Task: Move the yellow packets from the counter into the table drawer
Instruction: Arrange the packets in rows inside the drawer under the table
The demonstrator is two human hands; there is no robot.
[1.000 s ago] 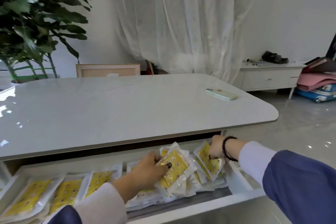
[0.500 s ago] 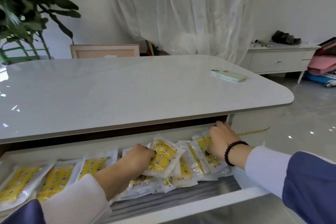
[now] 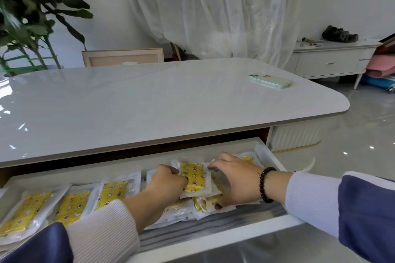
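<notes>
The white table drawer (image 3: pixel 215 241) stands pulled out under the tabletop. Several yellow packets in clear wrappers lie inside; three lie in a row at the left (image 3: pixel 70 206). A loose pile of yellow packets (image 3: pixel 193 179) sits in the drawer's right half. My left hand (image 3: pixel 168 183) grips the left side of the pile's top packet, fingers curled. My right hand (image 3: pixel 233 179), with a black bead bracelet at the wrist, lies over the pile's right side, fingers pinching the packets' edges. Both hands hide part of the pile.
A pale green phone (image 3: pixel 270 80) lies on the white tabletop (image 3: pixel 128 109) at the far right. A chair back (image 3: pixel 123 57) stands behind the table, a large plant (image 3: pixel 32 17) at the left, a low white cabinet (image 3: pixel 329 62) at the right.
Both hands have drawn closer together over the pile in the drawer's right half. The right hand moved left from the drawer's right end onto the pile.
</notes>
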